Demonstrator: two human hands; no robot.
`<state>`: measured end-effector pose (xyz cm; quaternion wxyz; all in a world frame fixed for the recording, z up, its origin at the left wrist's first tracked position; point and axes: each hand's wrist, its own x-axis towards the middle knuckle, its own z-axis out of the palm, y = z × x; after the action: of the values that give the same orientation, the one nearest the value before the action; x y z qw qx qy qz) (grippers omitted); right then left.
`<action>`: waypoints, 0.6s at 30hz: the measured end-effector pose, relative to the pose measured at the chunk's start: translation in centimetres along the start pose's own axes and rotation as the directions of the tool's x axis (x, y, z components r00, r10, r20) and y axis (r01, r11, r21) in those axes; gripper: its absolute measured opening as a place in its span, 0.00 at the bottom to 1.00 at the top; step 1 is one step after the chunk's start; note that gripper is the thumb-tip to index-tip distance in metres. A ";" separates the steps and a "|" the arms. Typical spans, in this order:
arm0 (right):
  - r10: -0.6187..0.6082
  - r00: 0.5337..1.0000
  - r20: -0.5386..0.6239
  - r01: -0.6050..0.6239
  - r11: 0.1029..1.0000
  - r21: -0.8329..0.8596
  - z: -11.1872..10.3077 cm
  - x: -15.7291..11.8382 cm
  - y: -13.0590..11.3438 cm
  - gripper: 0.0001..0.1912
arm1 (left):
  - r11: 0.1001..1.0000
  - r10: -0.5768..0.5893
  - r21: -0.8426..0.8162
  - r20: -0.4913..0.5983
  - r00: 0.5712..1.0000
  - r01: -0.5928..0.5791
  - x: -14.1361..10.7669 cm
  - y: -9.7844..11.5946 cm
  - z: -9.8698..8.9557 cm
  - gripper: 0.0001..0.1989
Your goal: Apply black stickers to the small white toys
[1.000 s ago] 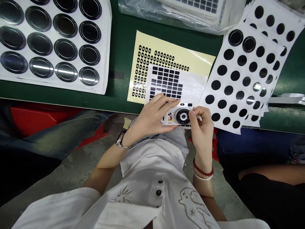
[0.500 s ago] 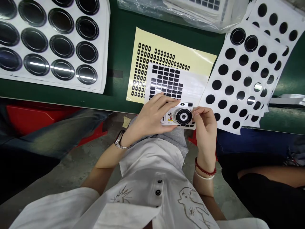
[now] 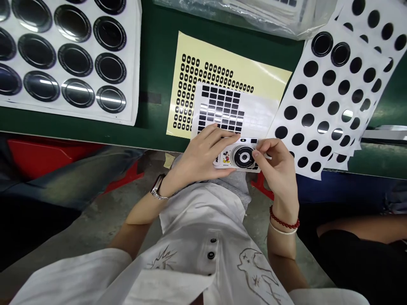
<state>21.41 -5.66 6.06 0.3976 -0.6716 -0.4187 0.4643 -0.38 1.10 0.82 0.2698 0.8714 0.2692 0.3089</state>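
R hand [image 3: 277, 167] is shifted rightward vs. prev. frame, wrist moved out. White Mickey-print camera body [image 3: 237, 156] is held by both hands: wrapped by L hand [image 3: 200, 156], pinched at top R edge by R hand, just below yellow sticker sheet [image 3: 229, 63].

Left hand [image 3: 199, 159] lies palm-down at centre, its fingers [image 3: 222, 137] extended together toward the right and slightly curved. Right hand [image 3: 276, 169] stands more upright just to the right of it, with thumb and forefinger [image 3: 262, 146] drawn into a pinch, tips directed left. The two hands are close together, both gripping. Left forearm [image 3: 140, 209] slants in from the near left, bent at the wrist; right forearm [image 3: 280, 241] rises almost straight from the near right.
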 end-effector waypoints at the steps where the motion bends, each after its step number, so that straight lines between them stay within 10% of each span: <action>1: 0.001 0.999 0.033 -0.001 1.000 0.005 -0.2 0.1 0.1 0.10 | 1.000 -0.003 0.000 -0.001 1.000 0.003 0.0 0.0 0.0 0.35; 8: 0.004 0.965 0.263 0.014 0.998 -0.067 -1.7 0.3 -0.2 0.11 | 1.000 -0.010 0.015 0.027 1.000 0.010 -0.1 -0.1 0.0 0.36; 18: -0.021 0.954 0.298 0.108 0.954 -0.279 -1.5 0.2 -1.0 0.20 | 1.000 -0.010 0.001 0.006 1.000 0.010 0.1 0.1 0.0 0.34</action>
<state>22.75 -5.37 7.29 0.2428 -0.6329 -0.5587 0.4779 -0.30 1.09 0.88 0.2717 0.8711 0.2729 0.3048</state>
